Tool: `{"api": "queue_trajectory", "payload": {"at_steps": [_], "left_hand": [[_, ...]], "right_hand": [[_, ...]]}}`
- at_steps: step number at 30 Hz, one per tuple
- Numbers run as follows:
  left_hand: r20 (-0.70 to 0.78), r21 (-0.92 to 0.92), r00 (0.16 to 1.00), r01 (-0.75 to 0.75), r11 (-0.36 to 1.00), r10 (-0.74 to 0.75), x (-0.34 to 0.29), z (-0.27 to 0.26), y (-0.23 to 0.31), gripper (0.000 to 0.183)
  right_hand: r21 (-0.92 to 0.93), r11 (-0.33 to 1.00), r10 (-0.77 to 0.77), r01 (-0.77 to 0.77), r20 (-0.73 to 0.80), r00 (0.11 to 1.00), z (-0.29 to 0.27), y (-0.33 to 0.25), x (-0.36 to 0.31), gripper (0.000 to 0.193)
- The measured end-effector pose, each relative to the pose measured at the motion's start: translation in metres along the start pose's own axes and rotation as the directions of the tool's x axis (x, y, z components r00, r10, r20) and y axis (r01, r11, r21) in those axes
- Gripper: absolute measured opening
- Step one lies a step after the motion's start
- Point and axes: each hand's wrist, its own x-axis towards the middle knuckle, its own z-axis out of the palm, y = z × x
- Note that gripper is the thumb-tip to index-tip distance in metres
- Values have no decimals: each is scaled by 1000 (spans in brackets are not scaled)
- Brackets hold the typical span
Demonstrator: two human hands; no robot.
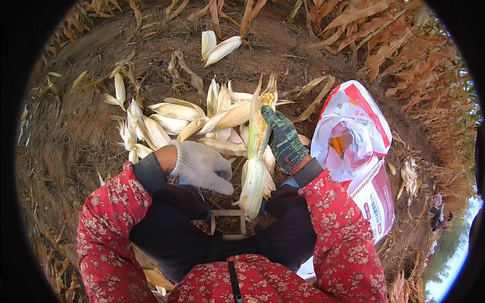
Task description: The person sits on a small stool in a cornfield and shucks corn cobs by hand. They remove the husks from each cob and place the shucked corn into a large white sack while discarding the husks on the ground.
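Observation:
My right hand [284,139], in a dark green knitted glove, is closed round the upper part of an ear of corn [261,132]. The ear stands tip away from me, its husk split open along the front so that yellow kernels show. A pale husk leaf [252,189] is peeled down and hangs toward my knees. Just left of it, my left hand [204,164] wears a white knitted glove; its thumb and fingers are apart, with nothing seen between them. Beyond both hands lies a pile of husks and ears in husk [220,117].
A white and red woven sack [326,103] gapes open at my right, with husked yellow corn [337,144] inside. Another printed sack [376,199] lies beside it. Two husks [221,49] lie farther off. Dry corn stalks [391,45] edge the right side; a small frame [228,214] stands between my legs.

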Motion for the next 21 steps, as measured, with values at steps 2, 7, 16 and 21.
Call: {"api": "queue_trajectory", "payload": {"at_steps": [2, 7, 16, 21], "left_hand": [[-269, 24, 941, 220, 975, -206, -5, -16, -10, 53], [-656, -269, 714, 82, 960, -245, 0, -16, -21, 56], [-799, -318, 558, -77, 945, -224, 17, -10, -25, 36], [-792, -483, 520, -212, 849, -320, 20, -12, -33, 37]], "right_hand": [[-205, 978, -29, 40, 54, 998, -10, 8, 3, 42], [-557, 818, 30, 140, 285, 958, 33, 0, -32, 44], [-600, 785, 107, 152, 373, 921, 30, 18, -31, 59], [-772, 564, -42, 294, 328, 944, 31, 17, -32, 71]]}}
